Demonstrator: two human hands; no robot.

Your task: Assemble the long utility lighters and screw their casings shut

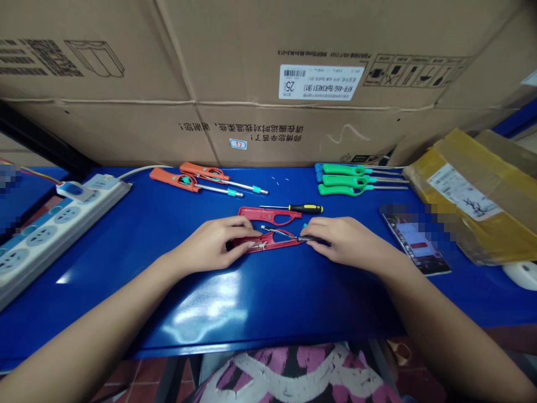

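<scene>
An opened red lighter half-shell (279, 240) lies on the blue table with thin wires and small inner parts showing. My left hand (218, 242) is closed around its wide handle end, thumb along the near edge. At the narrow end, my right hand (335, 238) pinches the lighter's dark metal tube where it meets the shell. My right fingers hide most of the tube. Just behind lies the other red half-shell (268, 214), with an oval trigger opening. A black and yellow screwdriver (308, 209) rests beyond it, its shaft pointing left.
Two orange lighters (174, 179) lie at the back left, several green lighters (342, 180) at the back right. A power strip (54, 224) runs along the left. A phone (415, 240) and a taped yellow package (461, 196) are on the right. A large cardboard box (243, 67) stands behind.
</scene>
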